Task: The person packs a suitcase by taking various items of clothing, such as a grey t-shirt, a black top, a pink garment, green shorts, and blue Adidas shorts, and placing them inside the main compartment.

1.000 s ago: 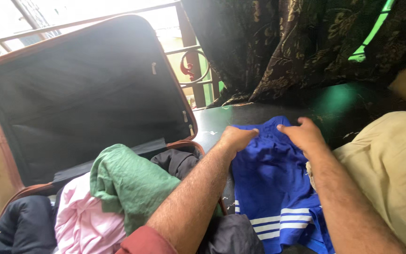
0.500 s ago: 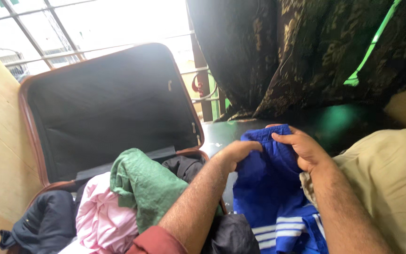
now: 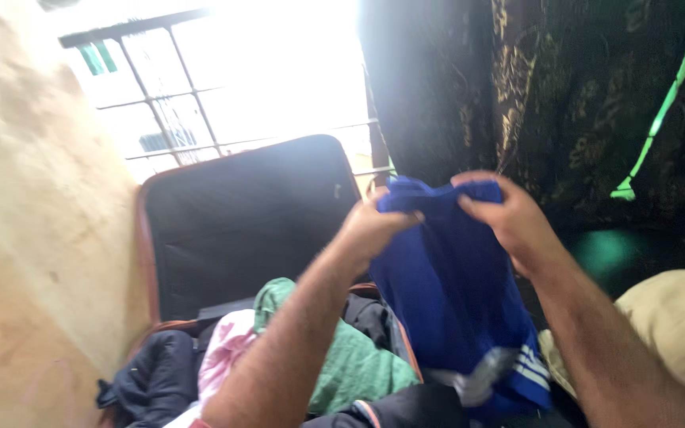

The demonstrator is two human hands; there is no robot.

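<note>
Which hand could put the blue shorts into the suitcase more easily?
Probably the left hand. Both hands pinch the top edge of the blue shorts, but the left one is on the side of the open suitcase, while the right hand is farther away.

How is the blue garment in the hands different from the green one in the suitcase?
The blue garment hangs in the air, gripped at its top edge by the left hand and right hand; the green garment lies crumpled in the open suitcase, untouched. The blue one has white stripes near its lower end; the green one looks plain. The blue one hangs stretched out, the green one is bunched. Both are soft cloth.
</note>
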